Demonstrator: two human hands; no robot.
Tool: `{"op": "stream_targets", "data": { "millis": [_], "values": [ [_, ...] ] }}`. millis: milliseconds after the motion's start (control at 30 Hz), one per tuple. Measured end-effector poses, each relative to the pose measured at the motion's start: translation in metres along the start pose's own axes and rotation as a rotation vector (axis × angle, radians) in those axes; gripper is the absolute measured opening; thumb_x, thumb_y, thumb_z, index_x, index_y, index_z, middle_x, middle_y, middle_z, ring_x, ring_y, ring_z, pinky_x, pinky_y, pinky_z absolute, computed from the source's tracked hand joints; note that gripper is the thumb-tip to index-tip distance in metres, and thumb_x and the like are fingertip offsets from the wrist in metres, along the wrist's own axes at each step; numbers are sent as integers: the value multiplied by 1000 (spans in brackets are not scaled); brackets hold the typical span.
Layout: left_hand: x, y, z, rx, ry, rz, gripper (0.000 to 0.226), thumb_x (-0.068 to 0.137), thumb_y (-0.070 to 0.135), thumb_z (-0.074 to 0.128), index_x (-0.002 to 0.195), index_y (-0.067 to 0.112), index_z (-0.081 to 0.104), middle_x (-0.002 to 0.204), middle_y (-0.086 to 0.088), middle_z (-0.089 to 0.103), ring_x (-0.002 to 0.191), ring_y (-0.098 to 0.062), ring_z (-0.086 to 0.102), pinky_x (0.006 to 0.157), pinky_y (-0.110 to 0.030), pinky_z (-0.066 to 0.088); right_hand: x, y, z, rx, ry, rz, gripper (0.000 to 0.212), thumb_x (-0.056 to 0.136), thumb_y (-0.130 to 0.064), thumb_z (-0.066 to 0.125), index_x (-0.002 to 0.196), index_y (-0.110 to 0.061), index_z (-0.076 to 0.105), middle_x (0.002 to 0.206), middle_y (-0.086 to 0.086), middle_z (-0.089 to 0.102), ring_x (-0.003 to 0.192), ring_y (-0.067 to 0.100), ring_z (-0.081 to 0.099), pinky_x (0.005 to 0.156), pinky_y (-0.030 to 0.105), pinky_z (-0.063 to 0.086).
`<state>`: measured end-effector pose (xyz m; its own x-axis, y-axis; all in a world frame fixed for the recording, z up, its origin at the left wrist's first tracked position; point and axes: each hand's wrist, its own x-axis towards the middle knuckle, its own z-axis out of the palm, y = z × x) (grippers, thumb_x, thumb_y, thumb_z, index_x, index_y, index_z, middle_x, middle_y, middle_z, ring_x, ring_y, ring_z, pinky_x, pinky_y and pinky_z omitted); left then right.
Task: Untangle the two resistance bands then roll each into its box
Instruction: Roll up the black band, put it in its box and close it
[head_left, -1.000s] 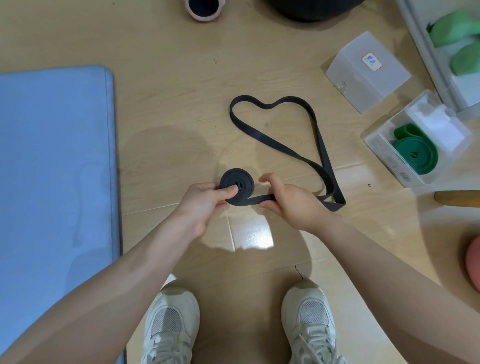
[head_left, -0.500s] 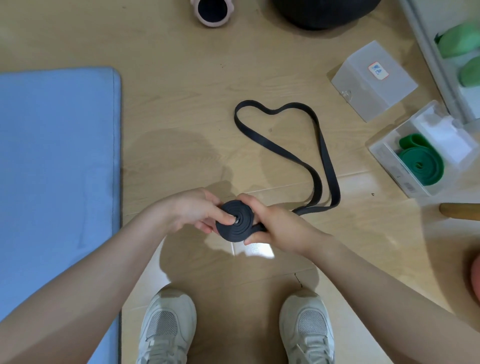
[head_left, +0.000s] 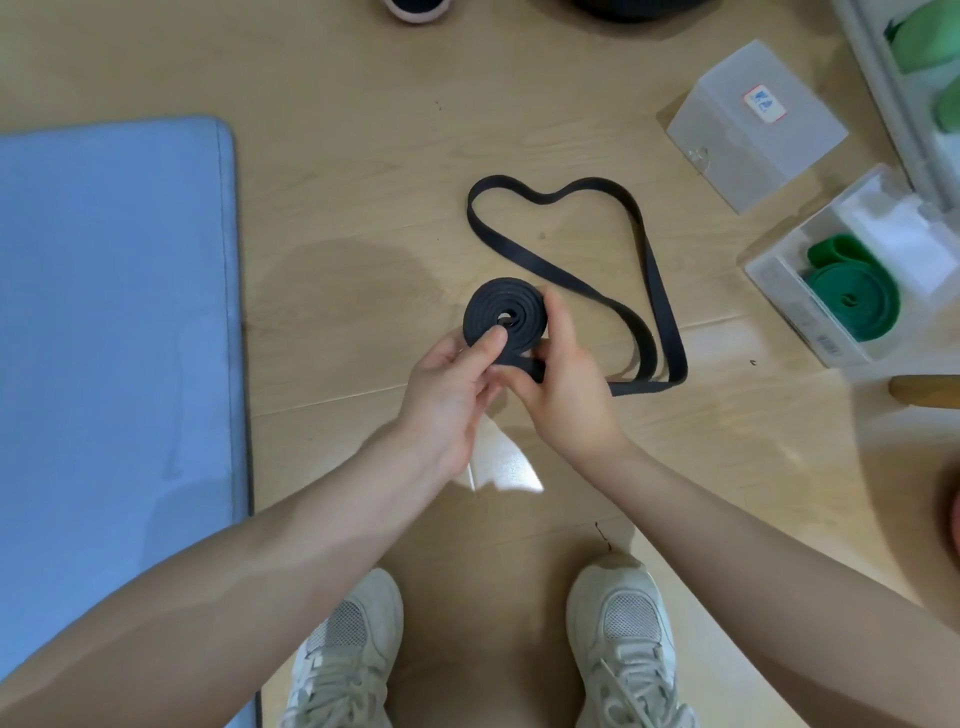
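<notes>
Between the left hand (head_left: 447, 384) and right hand (head_left: 561, 384), both pinching it, sits the black band (head_left: 501, 317)'s coil. Its loose tail runs rightward past the right hand, so that hand feeds.

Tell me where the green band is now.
The green band lies rolled inside the open clear box at the right edge, below the closed box.

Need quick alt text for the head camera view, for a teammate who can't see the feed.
Both hands, left hand and right hand, hold a partly rolled black resistance band above a wooden floor, its loose loop trailing ahead. At right, a rolled green band sits in an open clear box beside a closed box.
</notes>
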<state>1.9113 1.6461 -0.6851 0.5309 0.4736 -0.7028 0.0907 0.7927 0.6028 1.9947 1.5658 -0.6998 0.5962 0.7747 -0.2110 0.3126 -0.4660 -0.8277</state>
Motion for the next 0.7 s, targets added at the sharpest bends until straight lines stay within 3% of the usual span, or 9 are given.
{"op": "stream_targets", "data": {
  "millis": [133, 267, 333, 400, 467, 700],
  "values": [
    [5, 6, -3, 86, 16, 33, 10, 86, 10, 61, 82, 17, 67, 82, -3, 71, 78, -18, 65, 87, -30, 50, 0, 4, 2, 60, -7, 34, 81, 81, -23, 70, 143, -13, 20, 102, 5, 71, 97, 23, 67, 80, 46, 53],
    [5, 8, -12, 49, 1, 15, 10, 86, 7, 59, 88, 13, 66, 84, -4, 73, 80, -18, 69, 81, -25, 55, 6, 11, -6, -102, -205, 17, 100, 76, -32, 74, 148, -11, 7, 83, 7, 73, 80, 22, 67, 75, 41, 52],
    [4, 10, -13, 55, -5, 5, 10, 86, 8, 59, 90, 14, 66, 81, 0, 74, 78, -12, 70, 80, -22, 54, 11, 16, -13, -187, -303, 3, 85, 76, -34, 73, 144, -13, 26, 74, 5, 70, 70, 19, 64, 69, 38, 51],
    [5, 13, -14, 87, 11, 1, 10, 86, 8, 59, 88, 16, 66, 78, 3, 74, 77, -10, 70, 76, -20, 54, 11, 20, -18, -236, -368, -54, 46, 84, -31, 65, 124, -12, 53, 67, -2, 63, 61, 14, 55, 63, 36, 47],
    [7, 16, -14, 96, 52, 9, 10, 86, 8, 60, 87, 16, 66, 76, 3, 73, 75, -10, 70, 71, -19, 55, 5, 22, -15, -263, -392, -89, 25, 92, -28, 54, 105, -8, 61, 70, -4, 59, 62, 15, 54, 63, 38, 48],
    [10, 20, -29, 245, 152, 34, 6, 81, 7, 67, 87, 9, 68, 88, -8, 73, 83, -20, 70, 74, -26, 57, 0, 16, -17, -560, -418, -170, 30, 97, -35, 39, 104, -7, 50, 78, 4, 54, 73, 27, 55, 57, 31, 33]
  ]
}}
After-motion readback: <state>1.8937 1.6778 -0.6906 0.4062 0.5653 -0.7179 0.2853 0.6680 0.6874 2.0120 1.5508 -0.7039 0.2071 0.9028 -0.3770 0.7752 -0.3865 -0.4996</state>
